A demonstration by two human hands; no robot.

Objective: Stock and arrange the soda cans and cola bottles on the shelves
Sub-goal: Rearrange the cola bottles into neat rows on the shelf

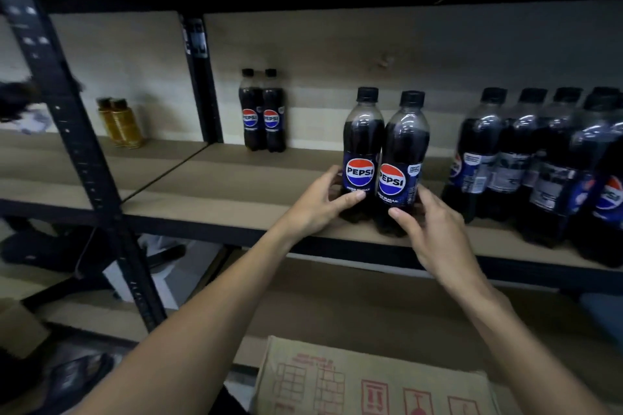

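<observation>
Two Pepsi cola bottles stand upright side by side near the front edge of the wooden shelf [236,185], labels facing me. My left hand [320,202] grips the base of the left bottle [362,148], thumb across its front. My right hand [431,229] grips the base of the right bottle [404,158]. Two more Pepsi bottles [263,111] stand against the back wall to the left. A group of several Pepsi bottles [539,162] fills the right end of the shelf.
Two amber bottles [121,123] stand on the neighbouring shelf bay at left. A black metal upright [77,152] crosses the left foreground. A cardboard box [371,381] lies below, in front of the lower shelf.
</observation>
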